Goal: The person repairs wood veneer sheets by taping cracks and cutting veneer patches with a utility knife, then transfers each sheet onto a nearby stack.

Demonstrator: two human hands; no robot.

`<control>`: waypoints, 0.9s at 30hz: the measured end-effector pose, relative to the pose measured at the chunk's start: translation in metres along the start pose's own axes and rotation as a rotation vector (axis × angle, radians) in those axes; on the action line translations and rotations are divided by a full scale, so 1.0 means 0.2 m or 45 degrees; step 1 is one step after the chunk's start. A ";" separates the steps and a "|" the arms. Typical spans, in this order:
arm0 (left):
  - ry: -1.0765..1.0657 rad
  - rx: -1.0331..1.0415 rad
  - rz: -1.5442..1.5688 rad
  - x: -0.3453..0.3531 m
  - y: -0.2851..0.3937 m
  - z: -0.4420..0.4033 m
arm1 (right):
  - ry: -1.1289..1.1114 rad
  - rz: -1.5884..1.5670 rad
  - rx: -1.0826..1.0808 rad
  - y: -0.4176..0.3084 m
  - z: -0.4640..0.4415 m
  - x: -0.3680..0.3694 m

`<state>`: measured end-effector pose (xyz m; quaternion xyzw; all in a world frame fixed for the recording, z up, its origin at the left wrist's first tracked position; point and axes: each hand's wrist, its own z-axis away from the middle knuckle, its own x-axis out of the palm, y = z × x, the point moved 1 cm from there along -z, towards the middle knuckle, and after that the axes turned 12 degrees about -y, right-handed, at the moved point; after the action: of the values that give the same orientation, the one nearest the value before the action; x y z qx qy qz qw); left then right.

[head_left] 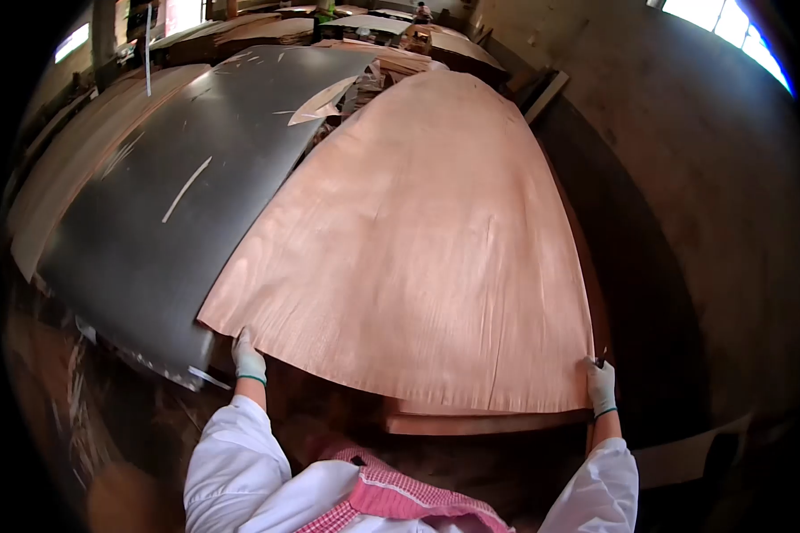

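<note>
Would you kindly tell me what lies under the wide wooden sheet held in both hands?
Below the near edge of the held sheet, an edge of more reddish wood shows; whatever else lies underneath is covered.

pale strip (188, 188) on dark panel (142, 266); window (731, 19)

The left hand (248, 358) and right hand (602, 385) – both gloved – grip a broad wood sheet (409, 249) beside a dark board (227, 195).
</note>
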<state>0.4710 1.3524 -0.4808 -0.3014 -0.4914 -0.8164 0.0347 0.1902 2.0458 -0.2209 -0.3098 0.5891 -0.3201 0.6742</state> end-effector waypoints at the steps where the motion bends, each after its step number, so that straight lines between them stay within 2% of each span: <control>1: -0.004 0.059 -0.102 0.08 -0.04 0.09 | 0.050 0.077 -0.060 0.08 -0.05 -0.11; 4: 0.052 0.083 -0.176 0.27 -0.24 0.26 | 0.058 0.078 -0.060 0.30 -0.20 -0.38; 6: 0.151 -0.027 -0.281 0.43 -0.32 0.43 | 0.035 0.098 -0.072 0.42 -0.30 -0.54; 8: 0.054 -0.020 -0.202 0.53 -0.45 0.50 | 0.036 0.140 -0.054 0.53 -0.42 -0.69; 12: 0.094 -0.157 -0.172 0.76 -0.66 0.64 | 0.045 0.257 -0.069 0.71 -0.64 -0.92; 16: 0.106 -0.243 -0.153 0.95 -0.94 0.70 | 0.006 0.094 -0.089 0.82 -0.85 -1.08; 17: 0.092 -0.251 -0.150 0.97 -1.02 0.73 | 0.045 0.454 -0.087 0.82 -0.88 -1.14; 18: 0.082 -0.225 -0.124 1.00 -1.09 0.76 | 0.080 0.464 -0.094 0.92 -0.96 -1.19; 20: 0.054 -0.157 -0.097 1.00 -1.28 0.81 | 0.067 0.643 -0.002 0.82 -0.95 -1.23; 21: -0.011 -0.017 -0.196 0.93 -1.41 0.79 | 0.084 0.687 -0.002 0.84 -0.97 -1.25; 24: -0.016 -0.003 -0.139 1.10 -1.39 1.11 | 0.128 0.831 0.022 0.97 -0.97 -1.34; 26: 0.133 -0.105 -0.041 1.22 -1.34 1.28 | 0.140 0.939 0.058 1.03 -0.96 -1.36; 27: 0.119 -0.121 -0.064 1.24 -1.37 1.28 | 0.134 0.921 0.111 0.92 -0.93 -1.32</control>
<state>0.2898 1.7636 -0.4793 -0.2517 -0.4575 -0.8525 0.0226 -0.0081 2.3594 -0.2321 -0.0357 0.6802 -0.1012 0.7252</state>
